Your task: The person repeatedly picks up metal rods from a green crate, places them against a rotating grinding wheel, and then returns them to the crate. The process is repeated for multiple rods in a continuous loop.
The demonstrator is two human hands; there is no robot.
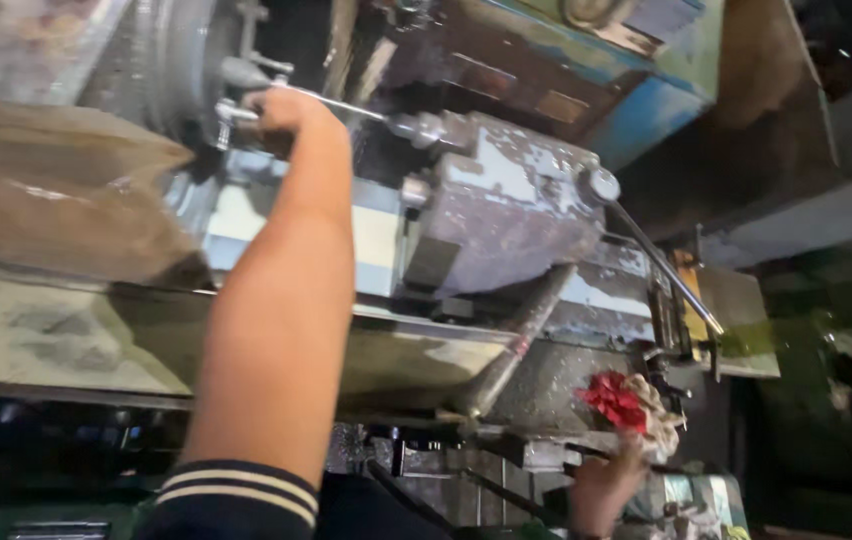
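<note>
Rod (331,102) — thin, bright, steel-grey.

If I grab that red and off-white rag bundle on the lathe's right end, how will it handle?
The crumpled red and off-white rag bundle probably feels light and floppy, sagging when lifted. Bunched cloth is unlikely to roll. Lying on the grimy machine bed, it may be oily.

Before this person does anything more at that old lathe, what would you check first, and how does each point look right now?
1. Left hand at the chuck: touching a small fitting there, not ok if it turns.
2. Chuck at rest: cannot tell, picture blurred.
3. Rod reaching to the tailstock: in place, ok.
4. Striped sleeve cuff: well back from the chuck, ok.
5. Right hand below the red rag: apart from moving parts, ok.
6. Tailstock lever: untouched, ok.
</note>
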